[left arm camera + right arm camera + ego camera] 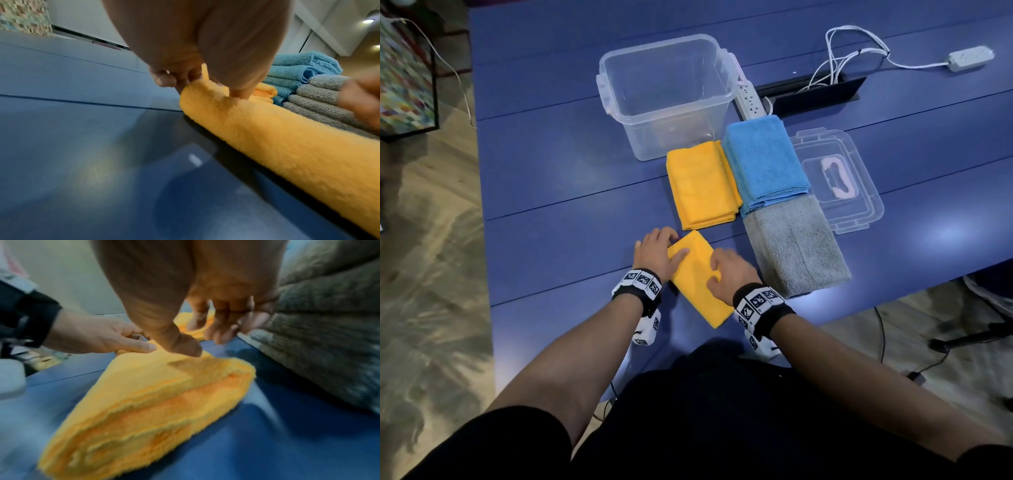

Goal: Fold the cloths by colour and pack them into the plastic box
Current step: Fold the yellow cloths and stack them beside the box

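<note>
The left hand (197,48) fills the top of the view, its fingertips (239,93) pressed down into the far end of a folded orange cloth (287,142); the curled fingers at the cloth's end seem to grip it, though blur makes that hard to confirm. The cloth lies on a blue table (82,146), running from the middle toward the lower right corner. Behind it, a stack of folded grey cloths (316,102) sits next to a stack of folded blue cloths (304,66), with another orange cloth (265,91) partly visible between them and the hand. The right hand (362,100) shows blurred at the right edge.
</note>
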A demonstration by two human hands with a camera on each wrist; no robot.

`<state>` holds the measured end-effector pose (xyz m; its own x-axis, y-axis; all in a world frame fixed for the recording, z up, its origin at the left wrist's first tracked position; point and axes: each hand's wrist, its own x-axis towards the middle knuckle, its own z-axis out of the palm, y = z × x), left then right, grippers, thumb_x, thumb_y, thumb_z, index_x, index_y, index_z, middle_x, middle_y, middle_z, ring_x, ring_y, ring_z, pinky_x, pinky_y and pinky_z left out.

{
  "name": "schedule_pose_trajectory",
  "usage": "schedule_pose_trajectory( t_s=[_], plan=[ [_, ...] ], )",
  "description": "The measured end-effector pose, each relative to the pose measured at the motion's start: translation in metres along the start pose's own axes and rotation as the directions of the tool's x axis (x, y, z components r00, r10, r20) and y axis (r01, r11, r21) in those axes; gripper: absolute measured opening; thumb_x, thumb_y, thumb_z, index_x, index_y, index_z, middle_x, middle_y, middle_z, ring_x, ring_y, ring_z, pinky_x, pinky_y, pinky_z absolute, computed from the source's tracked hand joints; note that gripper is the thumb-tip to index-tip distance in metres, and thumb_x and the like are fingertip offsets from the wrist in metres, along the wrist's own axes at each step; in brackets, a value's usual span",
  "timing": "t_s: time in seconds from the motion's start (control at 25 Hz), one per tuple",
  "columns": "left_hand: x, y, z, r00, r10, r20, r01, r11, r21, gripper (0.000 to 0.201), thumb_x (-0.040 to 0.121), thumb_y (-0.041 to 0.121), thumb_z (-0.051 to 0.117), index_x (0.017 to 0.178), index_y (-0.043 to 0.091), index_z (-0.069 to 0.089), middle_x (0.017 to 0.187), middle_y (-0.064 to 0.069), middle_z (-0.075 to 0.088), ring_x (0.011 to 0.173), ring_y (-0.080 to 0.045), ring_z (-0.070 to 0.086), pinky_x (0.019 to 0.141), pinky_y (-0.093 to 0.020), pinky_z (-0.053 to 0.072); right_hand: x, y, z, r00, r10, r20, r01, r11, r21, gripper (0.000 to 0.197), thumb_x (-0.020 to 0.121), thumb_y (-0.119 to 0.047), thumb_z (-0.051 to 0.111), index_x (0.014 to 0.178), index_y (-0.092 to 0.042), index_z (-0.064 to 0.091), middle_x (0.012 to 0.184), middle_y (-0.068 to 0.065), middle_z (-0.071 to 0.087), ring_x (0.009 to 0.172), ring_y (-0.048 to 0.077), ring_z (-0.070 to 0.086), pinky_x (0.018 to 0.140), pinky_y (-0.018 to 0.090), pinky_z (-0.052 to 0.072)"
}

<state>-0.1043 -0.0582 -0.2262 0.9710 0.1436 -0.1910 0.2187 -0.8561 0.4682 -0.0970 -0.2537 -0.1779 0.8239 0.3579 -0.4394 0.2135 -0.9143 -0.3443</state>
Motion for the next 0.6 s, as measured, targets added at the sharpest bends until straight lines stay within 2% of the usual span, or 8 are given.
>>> schedule_pose_trajectory(
  t_s=[0.08, 0.16, 0.28, 0.36, 0.4, 0.48, 0.56, 0.6],
  plan=[
    [-0.005, -0.003, 0.004, 1.000, -0.011, 0.013, 0.011, 1.000, 0.023, 0.034, 0.091, 0.054, 0.055, 0.106, 0.023, 0.055, 0.105, 0.001, 0.053, 0.103, -0.023, 0.051, 0.082, -0.035, 0.035, 0.001, 0.000, 0.004, 0.970, -0.058, 0.235, 0.059, 0.998, 0.005, 0.037, 0.075, -0.040, 0.073, 0.095, -0.026, 0.045, 0.099, -0.004, 0.046, 0.093, 0.021, 0.053, 0.070, 0.031, 0.039],
    [-0.009, -0.004, 0.005, 0.992, -0.109, 0.060, 0.108, 0.994, 0.026, 0.046, 0.087, 0.063, 0.053, 0.108, 0.021, 0.054, 0.109, -0.003, 0.052, 0.105, -0.026, 0.049, 0.085, -0.038, 0.042, 0.004, 0.003, 0.010, 0.938, -0.029, 0.345, 0.044, 0.998, -0.037, 0.047, 0.068, -0.046, 0.080, 0.096, -0.026, 0.048, 0.102, -0.004, 0.045, 0.095, 0.018, 0.049, 0.072, 0.031, 0.040],
    [-0.010, 0.000, -0.003, 0.929, -0.347, 0.129, 0.347, 0.938, 0.024, 0.070, 0.078, 0.077, 0.050, 0.112, 0.016, 0.053, 0.116, -0.005, 0.055, 0.108, -0.027, 0.053, 0.087, -0.040, 0.047, 0.012, 0.006, 0.012, 0.936, -0.012, 0.352, -0.016, 0.997, 0.078, 0.046, 0.066, -0.048, 0.082, 0.094, -0.026, 0.052, 0.098, -0.005, 0.048, 0.089, 0.016, 0.052, 0.075, 0.032, 0.047],
    [-0.012, 0.005, -0.010, 0.880, -0.404, 0.249, 0.404, 0.913, 0.054, 0.076, 0.077, 0.078, 0.051, 0.115, 0.013, 0.056, 0.116, -0.007, 0.058, 0.108, -0.027, 0.057, 0.083, -0.036, 0.047, 0.013, 0.010, 0.009, 0.952, 0.012, 0.305, -0.086, 0.969, 0.230, 0.037, 0.072, -0.046, 0.079, 0.092, -0.026, 0.055, 0.087, -0.009, 0.054, 0.085, 0.015, 0.057, 0.067, 0.026, 0.046],
    [-0.014, 0.008, -0.010, 0.857, -0.414, 0.307, 0.440, 0.898, -0.016, 0.072, 0.077, 0.075, 0.057, 0.114, 0.013, 0.057, 0.112, -0.006, 0.059, 0.104, -0.025, 0.058, 0.080, -0.034, 0.045, 0.013, 0.014, 0.008, 0.962, 0.050, 0.270, -0.131, 0.948, 0.291, 0.034, 0.076, -0.042, 0.077, 0.093, -0.024, 0.054, 0.082, -0.009, 0.054, 0.083, 0.014, 0.057, 0.063, 0.022, 0.043],
    [-0.018, 0.008, -0.009, 0.804, -0.407, 0.434, 0.564, 0.754, -0.336, 0.070, 0.069, 0.066, 0.071, 0.113, 0.013, 0.058, 0.108, -0.001, 0.062, 0.099, -0.021, 0.060, 0.077, -0.032, 0.046, 0.009, 0.019, 0.011, 0.963, 0.164, 0.216, -0.238, 0.892, 0.385, 0.041, 0.076, -0.037, 0.077, 0.100, -0.021, 0.049, 0.082, -0.005, 0.054, 0.078, 0.015, 0.055, 0.060, 0.023, 0.040],
    [-0.023, 0.011, -0.006, 0.783, -0.336, 0.523, 0.621, 0.465, -0.631, 0.069, 0.062, 0.053, 0.081, 0.113, 0.012, 0.058, 0.114, -0.009, 0.066, 0.101, -0.025, 0.065, 0.084, -0.038, 0.053, 0.005, 0.022, 0.016, 0.942, 0.265, 0.208, -0.334, 0.821, 0.464, 0.062, 0.070, -0.040, 0.082, 0.115, -0.023, 0.043, 0.092, 0.002, 0.057, 0.082, 0.018, 0.058, 0.063, 0.028, 0.043],
    [-0.025, 0.014, -0.003, 0.788, -0.298, 0.540, 0.615, 0.331, -0.716, 0.056, 0.066, 0.041, 0.084, 0.106, 0.013, 0.057, 0.114, -0.013, 0.066, 0.100, -0.027, 0.065, 0.088, -0.041, 0.054, 0.003, 0.021, 0.018, 0.936, 0.282, 0.211, -0.350, 0.808, 0.473, 0.073, 0.067, -0.042, 0.084, 0.123, -0.026, 0.040, 0.098, 0.003, 0.056, 0.087, 0.021, 0.059, 0.066, 0.030, 0.044]
  ],
)
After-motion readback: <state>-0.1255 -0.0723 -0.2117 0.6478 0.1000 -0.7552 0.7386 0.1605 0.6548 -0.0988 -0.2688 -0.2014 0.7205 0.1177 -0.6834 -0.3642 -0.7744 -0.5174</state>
